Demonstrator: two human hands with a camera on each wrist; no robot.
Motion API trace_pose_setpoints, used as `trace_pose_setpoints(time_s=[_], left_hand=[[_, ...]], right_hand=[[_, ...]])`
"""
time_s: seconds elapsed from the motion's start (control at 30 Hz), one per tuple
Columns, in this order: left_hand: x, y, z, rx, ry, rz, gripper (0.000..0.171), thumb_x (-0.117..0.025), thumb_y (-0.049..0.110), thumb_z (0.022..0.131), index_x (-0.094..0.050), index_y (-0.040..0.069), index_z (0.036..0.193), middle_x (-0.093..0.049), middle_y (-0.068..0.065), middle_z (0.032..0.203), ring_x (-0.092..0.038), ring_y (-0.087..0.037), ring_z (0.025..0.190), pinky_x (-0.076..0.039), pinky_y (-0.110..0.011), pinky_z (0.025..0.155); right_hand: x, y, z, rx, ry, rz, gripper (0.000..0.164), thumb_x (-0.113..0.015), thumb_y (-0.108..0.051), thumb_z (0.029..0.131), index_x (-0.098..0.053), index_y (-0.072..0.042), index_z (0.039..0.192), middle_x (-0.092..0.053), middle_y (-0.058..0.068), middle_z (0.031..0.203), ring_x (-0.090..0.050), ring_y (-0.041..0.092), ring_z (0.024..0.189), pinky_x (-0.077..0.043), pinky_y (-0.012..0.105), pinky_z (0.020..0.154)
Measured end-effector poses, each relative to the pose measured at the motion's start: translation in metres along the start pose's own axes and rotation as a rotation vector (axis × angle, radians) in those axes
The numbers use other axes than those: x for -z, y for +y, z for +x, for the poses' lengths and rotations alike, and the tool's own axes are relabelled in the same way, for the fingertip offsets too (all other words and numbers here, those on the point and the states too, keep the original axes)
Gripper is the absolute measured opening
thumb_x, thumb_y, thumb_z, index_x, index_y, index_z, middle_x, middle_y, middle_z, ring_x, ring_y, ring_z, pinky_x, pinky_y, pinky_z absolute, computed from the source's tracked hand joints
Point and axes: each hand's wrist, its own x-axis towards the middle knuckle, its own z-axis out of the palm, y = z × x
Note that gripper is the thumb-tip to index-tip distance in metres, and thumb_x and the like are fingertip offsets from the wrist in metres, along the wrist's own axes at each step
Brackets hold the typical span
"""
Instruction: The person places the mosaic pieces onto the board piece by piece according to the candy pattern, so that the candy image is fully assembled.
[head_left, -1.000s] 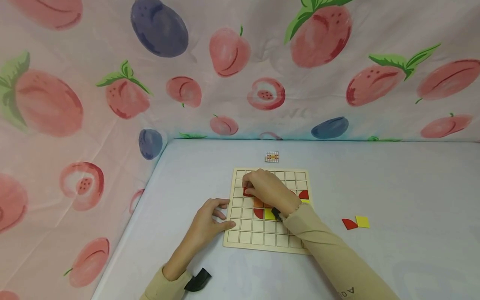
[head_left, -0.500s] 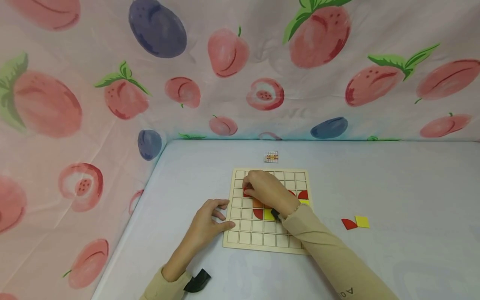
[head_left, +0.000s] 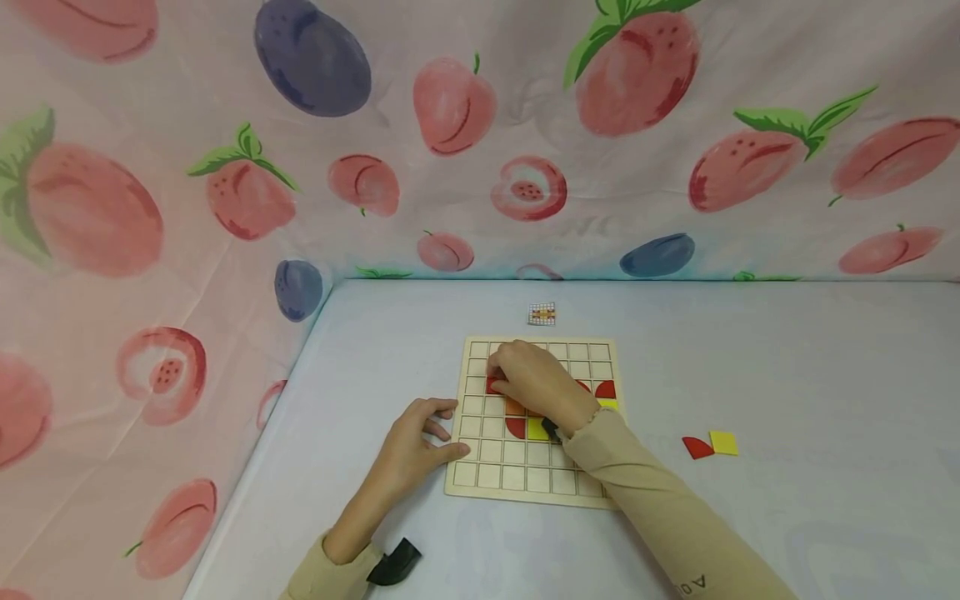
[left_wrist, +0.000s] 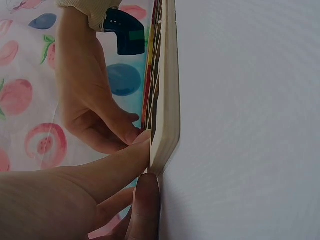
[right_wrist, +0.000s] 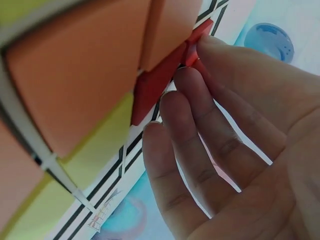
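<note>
A wooden grid board (head_left: 513, 477) lies on the table, with red, orange and yellow tiles set in its cells. My right hand (head_left: 531, 377) reaches across it and pinches a small red tile (right_wrist: 194, 46) between thumb and index finger at an upper-left cell; the other fingers are extended. Beside that tile, the right wrist view shows an orange tile (right_wrist: 80, 70) and another red tile (right_wrist: 152, 92). At the board's left edge rests my left hand (head_left: 411, 440), thumb on the rim and fingertips against the side. My right forearm hides part of the pattern.
On the table to the right lie a loose red quarter-circle tile (head_left: 698, 448) and a yellow square tile (head_left: 723, 442), close together. Behind the board is a small printed pattern card (head_left: 542, 314). A fruit-print cloth (head_left: 525, 242) stands at the back and left.
Both hands stay nearly still, the right at the same cell. The whole view has shifted very slightly.
</note>
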Motion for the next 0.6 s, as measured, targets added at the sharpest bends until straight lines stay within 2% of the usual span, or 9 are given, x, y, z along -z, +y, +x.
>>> trace_pose_setpoints(time_s=[0.4,0.6], left_hand=[[-0.002,-0.001,0.000,-0.007,0.004,0.001,0.057,-0.086,0.009,0.075,-0.063,0.006,0.127,-0.060,-0.005,0.112,-0.060,-0.013,0.088,-0.050,-0.025,0.073],[0.000,-0.001,0.000,-0.007,0.002,0.012,0.058,-0.086,0.010,0.076,-0.062,0.006,0.128,-0.060,-0.006,0.113,-0.060,-0.014,0.088,-0.050,-0.025,0.073]], right_hand=[[0.004,-0.001,-0.006,0.008,0.010,-0.016,0.008,-0.072,-0.014,0.092,-0.075,-0.011,0.098,-0.071,0.002,0.097,-0.059,0.015,0.083,-0.052,0.033,0.078],[0.010,-0.001,-0.015,0.032,0.029,-0.032,0.010,-0.070,-0.012,0.092,-0.075,-0.011,0.101,-0.070,0.001,0.098,-0.058,0.015,0.084,-0.052,0.032,0.076]])
